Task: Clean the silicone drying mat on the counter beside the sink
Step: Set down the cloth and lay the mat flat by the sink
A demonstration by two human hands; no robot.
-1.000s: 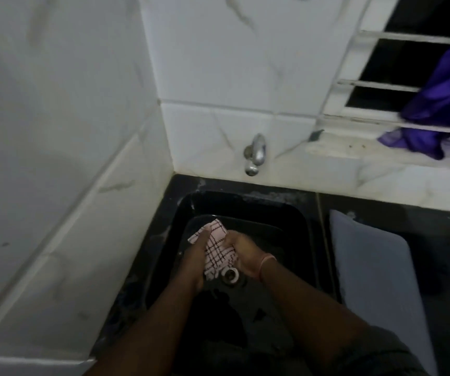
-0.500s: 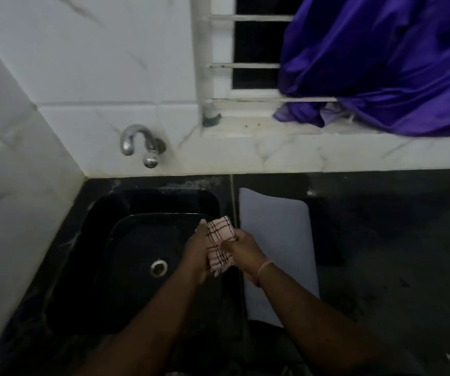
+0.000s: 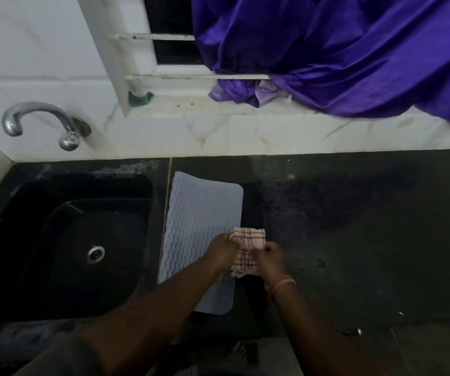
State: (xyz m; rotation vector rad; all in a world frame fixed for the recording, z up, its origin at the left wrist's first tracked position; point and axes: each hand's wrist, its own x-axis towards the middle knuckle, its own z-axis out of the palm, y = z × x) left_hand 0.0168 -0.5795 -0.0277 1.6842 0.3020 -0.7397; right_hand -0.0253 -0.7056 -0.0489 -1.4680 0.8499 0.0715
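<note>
Counter (image 3: 354,240): a dark, speckled stone worktop ran under a white marble-patterned tiled wall, dimly lit
Sink (image 3: 64,294): a black basin was set into the worktop at the left, with a round metal drain (image 3: 95,254) in its floor
Tap (image 3: 39,123): a curved chrome spout stuck out from the wall above the basin's far left corner
Window (image 3: 175,50): a white-barred opening stood above the ledge, dark behind the bars
Purple cloth (image 3: 340,55): a large shiny drape hung over the window's right part and spilled onto the ledge
Drying mat (image 3: 199,218): the pale grey-blue silicone sheet with wavy ribs lay flat on the worktop just beside the basin's right rim, its long side running away from the person
Checked cloth (image 3: 247,249): a small pinkish rag with dark lines was bunched between both hands, over the mat's right edge; whether it touched the mat could not be told
Left hand (image 3: 222,252): its fingers were closed around the rag's left side, above the mat
Right hand (image 3: 271,260): its fingers were clenched on the rag's right side, over the bare worktop just beside the mat; a pale band (image 3: 282,283) circled the wrist
Forearms: both reached in from the lower edge, the left one crossing the mat's near end
</note>
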